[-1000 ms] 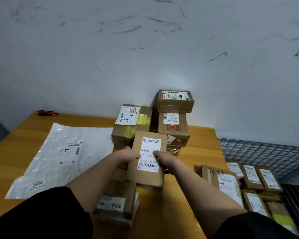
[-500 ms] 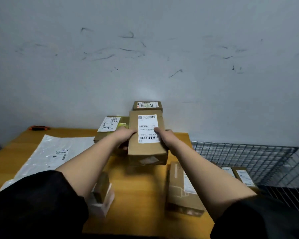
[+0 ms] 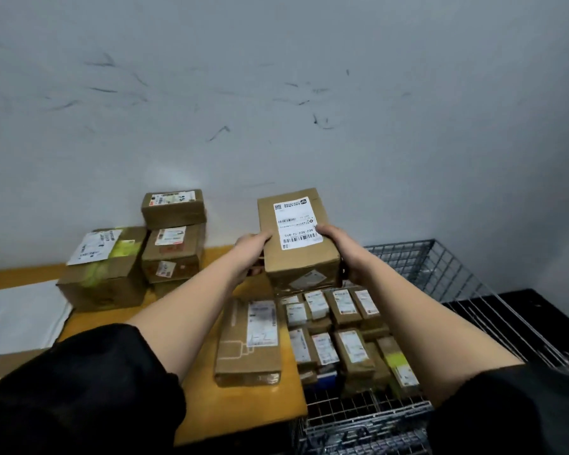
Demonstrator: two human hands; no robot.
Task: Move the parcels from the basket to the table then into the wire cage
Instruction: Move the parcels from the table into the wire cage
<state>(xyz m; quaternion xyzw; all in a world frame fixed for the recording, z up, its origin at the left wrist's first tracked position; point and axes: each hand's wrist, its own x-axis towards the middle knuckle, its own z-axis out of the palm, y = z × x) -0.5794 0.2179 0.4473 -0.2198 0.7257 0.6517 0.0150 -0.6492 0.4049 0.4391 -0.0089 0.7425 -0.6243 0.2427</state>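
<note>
We grip a labelled cardboard parcel (image 3: 298,239) between both hands, left hand (image 3: 252,246) and right hand (image 3: 337,239) clamping its sides, lifted above wire cage (image 3: 440,274) parcels; stacked boxes (image 3: 173,234) on surface (image 3: 211,389) left of the hands.

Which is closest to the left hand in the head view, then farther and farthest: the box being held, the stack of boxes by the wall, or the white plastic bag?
1. Held box: gripped by the left hand.
2. Stacked boxes: leftward, by the wall.
3. White plastic bag: far left table edge.
</note>
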